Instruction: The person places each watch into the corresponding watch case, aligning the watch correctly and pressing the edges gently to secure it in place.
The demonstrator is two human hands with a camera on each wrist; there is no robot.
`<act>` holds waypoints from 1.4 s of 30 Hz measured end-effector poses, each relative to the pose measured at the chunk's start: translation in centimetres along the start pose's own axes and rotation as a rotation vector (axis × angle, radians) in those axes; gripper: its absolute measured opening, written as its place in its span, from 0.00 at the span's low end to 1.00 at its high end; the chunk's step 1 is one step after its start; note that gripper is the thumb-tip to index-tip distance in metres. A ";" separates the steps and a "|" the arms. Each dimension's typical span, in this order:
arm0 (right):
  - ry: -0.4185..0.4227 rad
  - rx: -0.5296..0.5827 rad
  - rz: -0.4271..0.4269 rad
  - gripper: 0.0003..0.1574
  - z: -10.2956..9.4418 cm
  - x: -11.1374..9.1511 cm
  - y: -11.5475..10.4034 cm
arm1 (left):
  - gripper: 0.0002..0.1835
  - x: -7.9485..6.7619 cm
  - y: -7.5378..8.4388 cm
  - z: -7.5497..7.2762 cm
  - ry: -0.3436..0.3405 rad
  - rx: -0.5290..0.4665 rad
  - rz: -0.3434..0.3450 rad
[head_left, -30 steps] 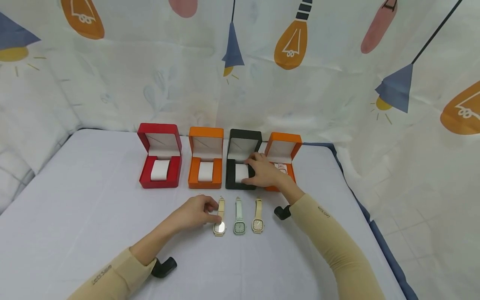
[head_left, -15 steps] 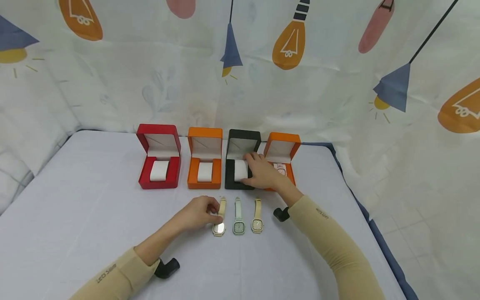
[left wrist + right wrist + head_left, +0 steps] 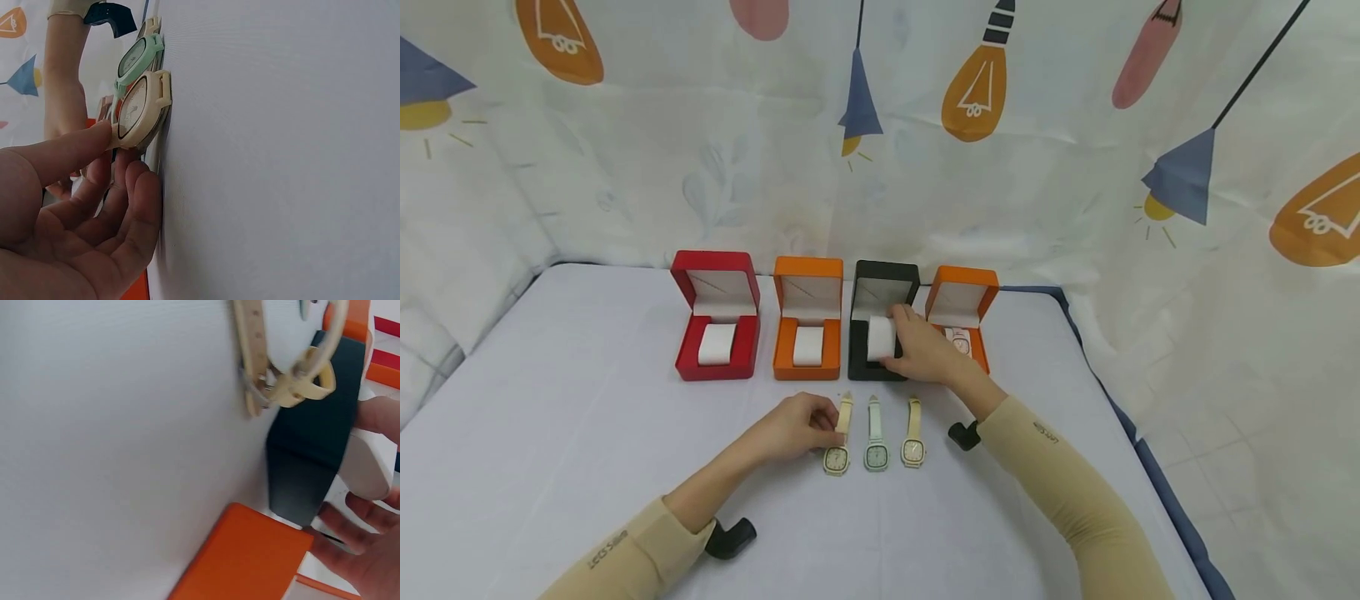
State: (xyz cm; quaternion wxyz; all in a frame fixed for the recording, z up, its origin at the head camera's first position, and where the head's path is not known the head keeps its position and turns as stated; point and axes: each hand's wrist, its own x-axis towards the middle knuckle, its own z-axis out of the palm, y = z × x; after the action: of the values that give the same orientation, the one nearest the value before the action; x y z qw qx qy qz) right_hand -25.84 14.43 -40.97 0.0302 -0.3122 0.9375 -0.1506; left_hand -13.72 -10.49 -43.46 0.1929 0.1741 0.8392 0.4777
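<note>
My left hand (image 3: pixel 797 427) pinches the strap of a cream wristwatch (image 3: pixel 837 460), the leftmost of three lying in a row. In the left wrist view the thumb lies on the strap beside the watch case (image 3: pixel 140 112), with curled fingers below. My right hand (image 3: pixel 927 346) is at the open black watch box (image 3: pixel 868 367) and grips its white cushion (image 3: pixel 880 338) between thumb and fingers. The cushion (image 3: pixel 365 465) stands partly out of the box in the right wrist view. Beside the held watch lie a mint green watch (image 3: pixel 876 455) and another cream watch (image 3: pixel 913 451).
Left of the black box stand an open red box (image 3: pixel 685 358) and an open orange box (image 3: pixel 786 354), each with a white cushion. On the right, another orange box (image 3: pixel 982 350) holds a pink watch (image 3: pixel 958 338). A patterned curtain (image 3: pixel 775 167) hangs behind the white-covered table (image 3: pixel 565 400).
The white cushion has risen slightly in the black box in my right hand. My left hand now has the cream watch slightly tilted, and the glare has left its dial.
</note>
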 end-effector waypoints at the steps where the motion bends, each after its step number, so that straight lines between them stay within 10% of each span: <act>1: 0.007 0.007 0.001 0.47 0.1 0.0 0.0 | 0.09 0.0 0.0 0.0 -0.004 -0.006 -0.001; 18: 0.181 0.314 -0.024 0.48 0.3 -0.9 0.3 | 0.11 -0.3 0.0 0.0 -0.032 -0.153 0.031; 42: 0.214 0.519 0.037 0.50 0.4 -1.7 0.6 | 0.28 -0.7 -0.7 0.1 -0.060 -0.200 -0.020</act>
State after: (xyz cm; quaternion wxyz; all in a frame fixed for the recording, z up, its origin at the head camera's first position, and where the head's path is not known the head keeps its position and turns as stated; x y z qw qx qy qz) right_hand -24.80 15.82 -41.59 0.0129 -0.2591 0.8711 -0.4170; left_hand -13.13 -11.06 -43.99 0.2390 0.1598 0.7828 0.5518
